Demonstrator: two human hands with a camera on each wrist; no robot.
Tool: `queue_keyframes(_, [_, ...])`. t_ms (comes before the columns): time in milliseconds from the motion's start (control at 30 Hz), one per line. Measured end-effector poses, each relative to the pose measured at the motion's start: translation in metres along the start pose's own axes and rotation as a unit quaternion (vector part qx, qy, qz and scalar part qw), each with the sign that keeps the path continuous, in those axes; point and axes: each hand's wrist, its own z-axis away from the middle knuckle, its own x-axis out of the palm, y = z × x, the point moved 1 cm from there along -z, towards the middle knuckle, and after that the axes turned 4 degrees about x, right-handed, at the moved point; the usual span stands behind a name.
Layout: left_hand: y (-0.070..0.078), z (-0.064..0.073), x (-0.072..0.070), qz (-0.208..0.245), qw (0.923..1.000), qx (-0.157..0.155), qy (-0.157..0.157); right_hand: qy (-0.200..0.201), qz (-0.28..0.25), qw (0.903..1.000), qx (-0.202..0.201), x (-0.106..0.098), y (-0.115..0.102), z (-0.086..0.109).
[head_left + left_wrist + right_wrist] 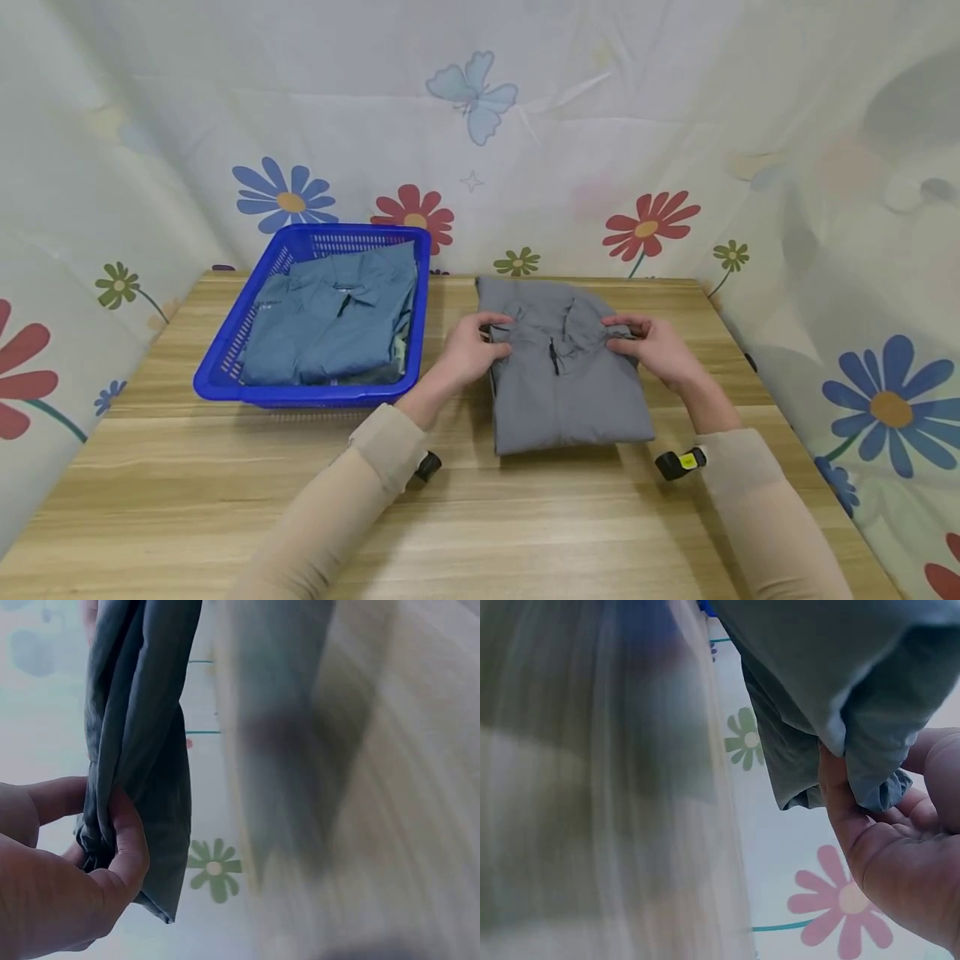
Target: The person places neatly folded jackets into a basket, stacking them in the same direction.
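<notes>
A folded grey jacket [570,408] with a collar and a short black zipper pull hangs between both hands, raised off the table in the wrist views. My left hand [474,346] pinches its left edge near the collar. On the opposite edge my right hand [656,346] pinches the cloth between thumb and fingers. In the left wrist view the layered side of the jacket [142,727] runs through the left fingers. The right wrist view shows the jacket [802,675] drooping over the right fingers. To the left, a folded blue jacket [322,333] lies in a blue plastic basket [202,379].
The wooden table [480,533] carries the basket at its left rear. A floral curtain [555,167] closes off the back and both sides. Below the blue jacket, some greenish cloth [401,346] shows through at the basket's right side.
</notes>
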Motion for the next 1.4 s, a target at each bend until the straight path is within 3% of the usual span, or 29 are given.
queue_keyframes(633, [0.039,0.014,-0.054,0.012,0.9995,0.016,-0.025,0.001,-0.026,0.9995,-0.017,0.002,-0.052,0.008])
queue_keyframes(867, [0.046,0.013,-0.078,-0.002,0.9994,0.009,-0.032,0.004,-0.03,0.999,-0.034,0.011,-0.072,0.005])
queue_keyframes(1100, [0.048,0.007,-0.105,0.004,0.9985,-0.01,-0.054,-0.007,-0.077,0.9961,-0.043,0.023,-0.087,-0.005])
queue_keyframes(1400, [0.057,0.006,-0.138,0.017,0.9979,-0.013,-0.062,-0.001,-0.065,0.9957,-0.065,0.034,-0.113,-0.014])
